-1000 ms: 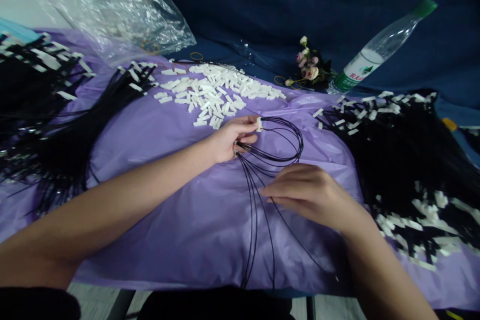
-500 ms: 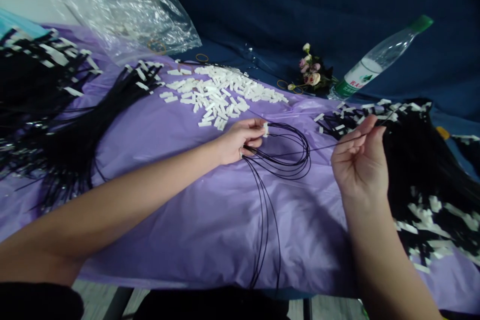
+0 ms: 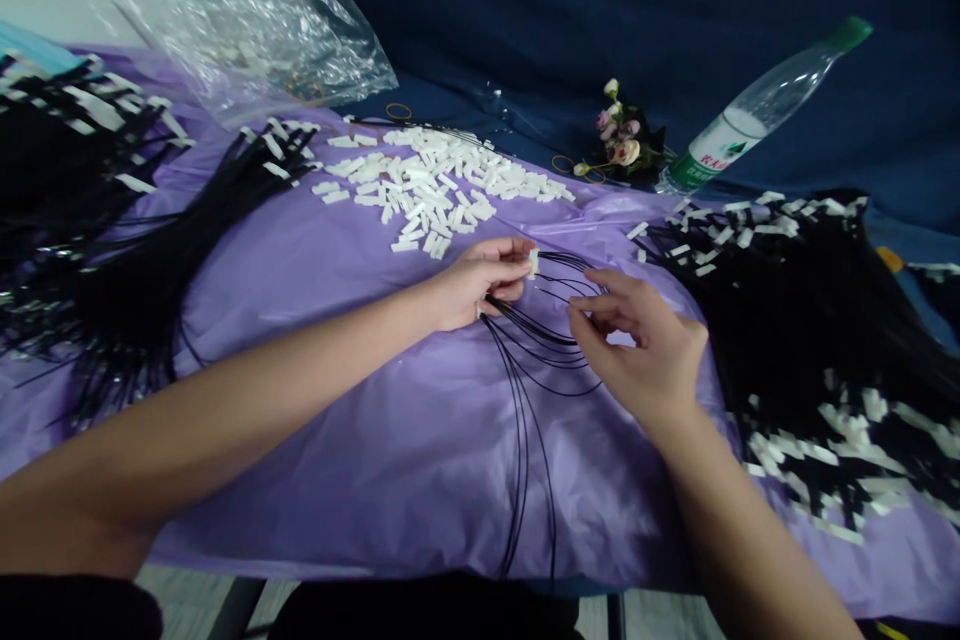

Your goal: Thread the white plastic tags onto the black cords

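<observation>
My left hand is closed over the middle of the purple-covered table. Between its thumb and forefinger is a small white connector with thin black wires running from it. A second white piece shows at the lower side of that hand, mostly hidden by the fingers. The wires loop out to the right, and a few loose ends hang toward the table's front edge. My right hand is at the right of the loop, thumb and fingertips close together around a single black wire that leads toward the connector.
Behind my hands lies a pile of small white connectors. Bundles of black wires with white ends lie at the left and right. Farther back are a clear plastic bag, artificial flowers and a tilted bottle.
My right hand has come left and slightly down, from beside the right bundle to the wire loop. The stretched wire now bows into a loop. My left hand stays nearly in place.
</observation>
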`<state>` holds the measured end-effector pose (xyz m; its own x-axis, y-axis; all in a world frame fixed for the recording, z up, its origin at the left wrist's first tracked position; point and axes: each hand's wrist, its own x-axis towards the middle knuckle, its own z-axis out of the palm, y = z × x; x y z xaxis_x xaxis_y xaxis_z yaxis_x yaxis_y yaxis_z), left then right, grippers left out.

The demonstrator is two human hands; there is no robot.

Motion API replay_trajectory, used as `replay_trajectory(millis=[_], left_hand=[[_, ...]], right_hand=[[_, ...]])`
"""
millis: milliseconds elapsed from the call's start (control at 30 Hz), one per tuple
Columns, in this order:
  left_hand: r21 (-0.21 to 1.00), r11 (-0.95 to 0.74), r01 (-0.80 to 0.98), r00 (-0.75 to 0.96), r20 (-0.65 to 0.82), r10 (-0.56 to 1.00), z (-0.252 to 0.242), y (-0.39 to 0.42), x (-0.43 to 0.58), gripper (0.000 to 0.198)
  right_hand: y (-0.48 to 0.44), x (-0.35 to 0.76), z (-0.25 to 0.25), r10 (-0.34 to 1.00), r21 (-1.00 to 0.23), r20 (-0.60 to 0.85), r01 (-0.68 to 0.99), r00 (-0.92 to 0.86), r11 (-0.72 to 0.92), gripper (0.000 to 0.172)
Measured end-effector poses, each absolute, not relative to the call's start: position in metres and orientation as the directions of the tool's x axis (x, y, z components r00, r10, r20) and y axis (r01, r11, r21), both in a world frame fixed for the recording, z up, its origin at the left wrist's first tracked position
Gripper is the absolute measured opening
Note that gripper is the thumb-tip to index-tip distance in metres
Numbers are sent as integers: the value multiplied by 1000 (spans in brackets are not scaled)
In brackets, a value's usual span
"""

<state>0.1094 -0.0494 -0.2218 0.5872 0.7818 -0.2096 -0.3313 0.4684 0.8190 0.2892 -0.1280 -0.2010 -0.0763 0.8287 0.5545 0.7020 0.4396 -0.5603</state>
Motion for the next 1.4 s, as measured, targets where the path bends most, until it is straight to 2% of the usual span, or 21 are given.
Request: replay_trajectory(millis=[367, 767, 967, 1400], left_hand=[[793, 507, -337, 639, -203, 742, -223, -48, 107, 17], [818, 480, -316, 611, -212, 762, -223, -49, 109, 15], [823, 465, -326, 618, -187, 764, -224, -49, 109, 16], [808, 493, -322, 643, -195, 741, -226, -47, 107, 14]], right_hand=[[-120, 288, -207, 717, -338, 687, 821, -118, 459, 29], [-120, 285, -208, 628, -171, 756, 872, -183, 460, 30], [-120, 282, -208, 534, 49, 790, 899, -302, 435, 29], [-121, 280, -210, 520, 81, 796, 906, -310, 417, 26]])
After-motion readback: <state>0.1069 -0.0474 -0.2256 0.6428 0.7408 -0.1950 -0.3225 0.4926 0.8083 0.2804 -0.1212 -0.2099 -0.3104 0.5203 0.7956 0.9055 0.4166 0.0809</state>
